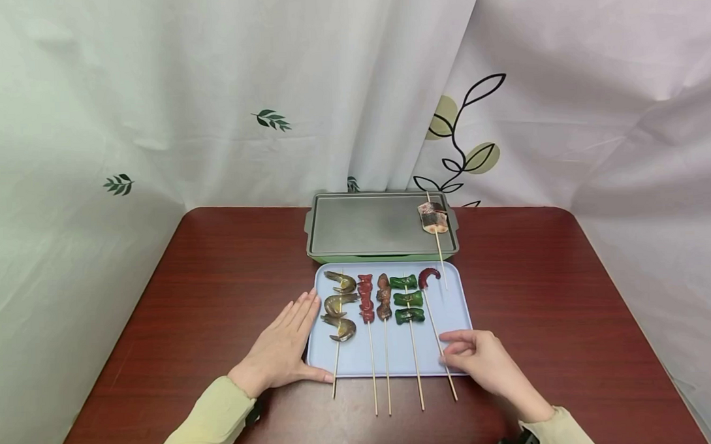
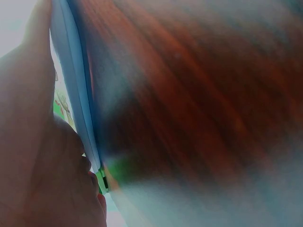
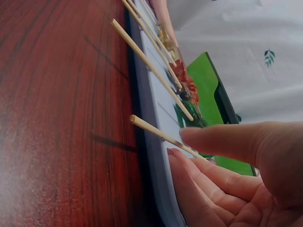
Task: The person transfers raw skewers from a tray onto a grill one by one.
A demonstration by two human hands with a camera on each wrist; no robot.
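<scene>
My left hand [image 1: 286, 339] lies with straight fingers along the left edge of a pale blue tray [image 1: 389, 355], thumb at its near corner. Fingers of my right hand [image 1: 480, 358] are at the stick of a dark red curled tentacle skewer [image 1: 429, 276]; in the right wrist view a gap shows between thumb [image 3: 213, 139] and fingers around that stick [image 3: 149, 127]. Left of it on the tray lie a green pepper skewer [image 1: 408, 299], a brown meat skewer [image 1: 384, 296], a red meat skewer [image 1: 366, 300] and a shrimp skewer [image 1: 338, 305].
Behind the tray stands a green grill with a grey flat plate [image 1: 367, 225]. A fish skewer [image 1: 433, 217] lies at its right end, its stick reaching over the tray. Stick ends overhang the tray's near edge above the red-brown table [image 1: 558, 306]. A white curtain [image 1: 303, 67] hangs behind.
</scene>
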